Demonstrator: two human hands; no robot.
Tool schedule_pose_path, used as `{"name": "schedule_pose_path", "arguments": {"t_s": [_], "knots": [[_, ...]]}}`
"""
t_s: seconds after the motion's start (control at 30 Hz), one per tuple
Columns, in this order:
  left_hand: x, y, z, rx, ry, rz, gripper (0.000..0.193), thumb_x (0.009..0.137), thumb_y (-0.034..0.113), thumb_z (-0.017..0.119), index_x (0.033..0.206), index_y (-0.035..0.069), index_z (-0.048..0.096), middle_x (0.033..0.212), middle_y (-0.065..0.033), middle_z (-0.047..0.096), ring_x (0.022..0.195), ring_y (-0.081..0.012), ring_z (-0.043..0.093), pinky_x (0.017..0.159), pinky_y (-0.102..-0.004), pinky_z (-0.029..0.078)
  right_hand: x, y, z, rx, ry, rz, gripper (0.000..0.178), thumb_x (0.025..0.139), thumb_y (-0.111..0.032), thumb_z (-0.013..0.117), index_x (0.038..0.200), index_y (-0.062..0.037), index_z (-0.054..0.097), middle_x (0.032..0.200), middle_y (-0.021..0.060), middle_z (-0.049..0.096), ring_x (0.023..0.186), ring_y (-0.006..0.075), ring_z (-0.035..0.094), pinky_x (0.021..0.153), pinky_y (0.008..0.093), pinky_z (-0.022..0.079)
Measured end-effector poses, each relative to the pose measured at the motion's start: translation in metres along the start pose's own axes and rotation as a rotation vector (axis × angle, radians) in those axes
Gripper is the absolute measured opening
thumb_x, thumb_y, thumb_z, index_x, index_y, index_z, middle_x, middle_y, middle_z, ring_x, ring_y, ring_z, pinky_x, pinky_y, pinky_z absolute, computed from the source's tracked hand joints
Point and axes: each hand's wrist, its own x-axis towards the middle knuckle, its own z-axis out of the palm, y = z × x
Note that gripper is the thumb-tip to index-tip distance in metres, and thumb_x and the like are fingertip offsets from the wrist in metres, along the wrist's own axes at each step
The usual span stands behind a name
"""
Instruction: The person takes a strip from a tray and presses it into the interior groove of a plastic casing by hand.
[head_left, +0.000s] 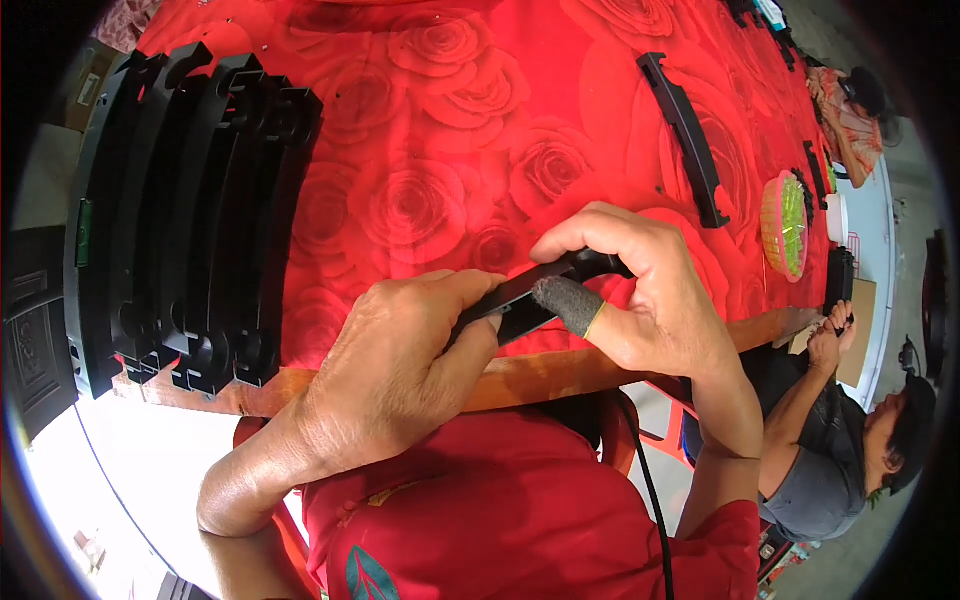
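While the left hand (pixel 385 360) pinches one end of the black part (pixel 517 292) near the edge of the table (pixel 560 372), the right hand (pixel 660 290) grips the opposite end, grey thumb cover (pixel 568 305) against it. From this part, a loose strip (pixel 690 145) lies between one and two o'clock; stacked strips (pixel 215 220) stand between nine and ten. Lettering on the green patch (pixel 84 233), nine o'clock: too small to tell.

Black strip (pixel 520 290); red rose-patterned tablecloth (pixel 420 200); grey thumb sleeve (pixel 568 305).

Both hands (pixel 388 362) gripping a black strip (pixel 517 294), row of black parts (pixel 212 200) at left, red rose-patterned tablecloth (pixel 415 205)
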Motion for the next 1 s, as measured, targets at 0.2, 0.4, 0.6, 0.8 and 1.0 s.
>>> {"name": "schedule_pose_path", "arguments": {"t_s": [0.2, 0.4, 0.6, 0.8, 1.0], "knots": [[0.004, -0.001, 0.005, 0.130, 0.015, 0.040, 0.030, 0.095, 0.003, 0.063, 0.121, -0.006, 0.073, 0.078, -0.0156, 0.068, 0.066, -0.0171, 0.066, 0.061, -0.0343, 0.050, 0.002, 0.001, -0.004, -0.322, -0.045, 0.006, 0.032, 0.071, -0.006, 0.076, 0.102, 0.0016, 0.074, 0.092, 0.0145, 0.073, 0.085, 0.0255, 0.074, 0.075, 0.0352, 0.055], [0.007, -0.001, 0.009, 0.147, 0.019, 0.084, 0.028, 0.094, 0.003, 0.066, 0.119, -0.007, 0.074, 0.080, -0.0178, 0.069, 0.065, -0.0185, 0.065, 0.059, -0.0346, 0.048, 0.009, 0.009, -0.003, -0.331, -0.177, 0.052, 0.029, 0.073, -0.020, 0.076, 0.092, 0.0010, 0.077, 0.073, 0.0156, 0.071, 0.065, 0.0338, 0.071, 0.061, 0.0446, 0.053], [0.008, 0.003, 0.007, 0.172, -0.010, 0.047, 0.028, 0.094, 0.006, 0.067, 0.119, -0.006, 0.075, 0.079, -0.0177, 0.067, 0.066, -0.0209, 0.065, 0.059, -0.0365, 0.046, 0.007, 0.012, -0.005, -0.158, -0.272, 0.162, 0.032, 0.073, -0.004, 0.069, 0.104, 0.0028, 0.076, 0.087, 0.0158, 0.073, 0.081, 0.0285, 0.072, 0.074, 0.0377, 0.056], [0.011, 0.003, 0.005, 0.191, -0.031, 0.006, 0.028, 0.093, 0.007, 0.068, 0.117, -0.005, 0.076, 0.080, -0.0183, 0.067, 0.067, -0.0223, 0.065, 0.060, -0.0371, 0.046, 0.005, 0.013, -0.003, -0.129, -0.256, 0.171, 0.034, 0.074, -0.002, 0.069, 0.106, 0.0035, 0.076, 0.089, 0.0162, 0.074, 0.083, 0.0286, 0.073, 0.076, 0.0373, 0.056], [0.012, 0.007, 0.003, 0.220, -0.044, -0.011, 0.026, 0.093, 0.007, 0.068, 0.115, -0.004, 0.077, 0.079, -0.0181, 0.066, 0.066, -0.0215, 0.064, 0.060, -0.0371, 0.046, 0.003, 0.014, -0.002, -0.164, -0.231, 0.066, 0.032, 0.075, -0.003, 0.071, 0.105, 0.0034, 0.076, 0.090, 0.0173, 0.075, 0.084, 0.0293, 0.074, 0.076, 0.0370, 0.057]]}}
